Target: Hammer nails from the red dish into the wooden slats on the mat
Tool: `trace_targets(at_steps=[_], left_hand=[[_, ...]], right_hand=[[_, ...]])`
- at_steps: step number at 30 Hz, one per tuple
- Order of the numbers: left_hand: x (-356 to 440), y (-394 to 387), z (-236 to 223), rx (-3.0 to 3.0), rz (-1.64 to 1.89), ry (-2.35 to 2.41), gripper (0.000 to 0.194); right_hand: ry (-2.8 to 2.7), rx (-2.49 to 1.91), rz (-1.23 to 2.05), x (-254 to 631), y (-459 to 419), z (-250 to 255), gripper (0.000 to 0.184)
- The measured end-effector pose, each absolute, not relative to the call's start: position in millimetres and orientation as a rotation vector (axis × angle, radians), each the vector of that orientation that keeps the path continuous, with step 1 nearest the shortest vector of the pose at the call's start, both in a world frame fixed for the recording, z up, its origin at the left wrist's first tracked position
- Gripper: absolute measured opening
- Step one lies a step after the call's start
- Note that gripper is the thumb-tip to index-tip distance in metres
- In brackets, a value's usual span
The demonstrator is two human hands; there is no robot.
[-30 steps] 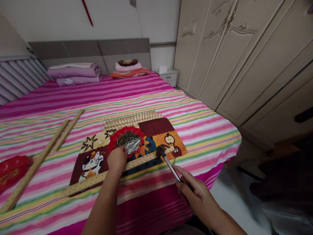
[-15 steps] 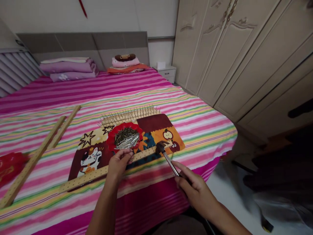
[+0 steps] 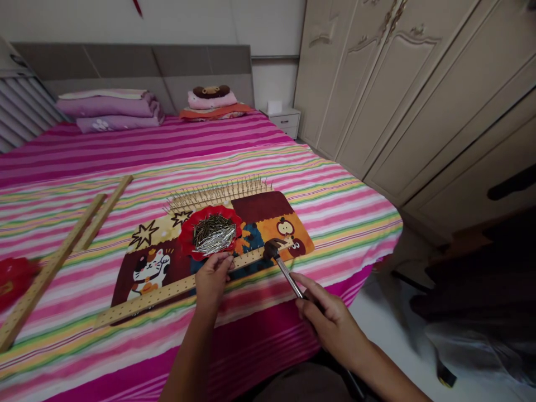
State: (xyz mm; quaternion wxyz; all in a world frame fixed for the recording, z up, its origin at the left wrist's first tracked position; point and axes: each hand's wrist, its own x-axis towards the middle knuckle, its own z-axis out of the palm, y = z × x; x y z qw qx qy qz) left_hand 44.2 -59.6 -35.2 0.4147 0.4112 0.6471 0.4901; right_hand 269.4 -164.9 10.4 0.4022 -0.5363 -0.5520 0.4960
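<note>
A light wooden strip (image 3: 146,301) with rows of small holes lies across a patterned mat (image 3: 257,205). My left hand (image 3: 214,276) rests over the strip's middle, thumb and fingers pinched together; whatever is between them is too small to make out. In my right hand (image 3: 330,312) is a hammer (image 3: 288,273), gripped by its handle, with the dark head down at the strip's right part. Just beyond my left hand, a red scalloped dish (image 3: 186,239) holds a heap of nails (image 3: 215,231). Several thin nails stand up from the strip between left hand and hammer.
Behind the dish lies another wooden strip (image 3: 201,200) bristling with upright nails. More wooden strips (image 3: 54,265) (image 3: 106,212) lie to the left, beside a red dish (image 3: 14,282). Everything sits on a striped bedspread (image 3: 335,201); a wardrobe (image 3: 377,95) stands at right.
My left hand has moved a little to the right along the strip. The hammer head stays at the strip's right part. The whole view has shifted slightly.
</note>
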Motion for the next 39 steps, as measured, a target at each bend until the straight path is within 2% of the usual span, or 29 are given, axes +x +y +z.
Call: trace_targets(at_steps=[8,16,23,39], left_hand=[[44,-56,-38,0.968,1.304,1.576,0.044],[42,-58,-48,1.034,1.239,1.582,0.039],[43,-62,-46,1.297,1.151,1.761,0.027],[44,-63,-47,1.396,1.092,1.808,0.024]], right_hand=[[-1.393,-1.337,1.283,267,-163,10,0.044],[-1.409,-1.333,1.263,265,-165,10,0.043],[-1.506,-1.295,1.224,260,-160,14,0.041],[-1.607,-1.18,1.325,220,-121,23,0.046]])
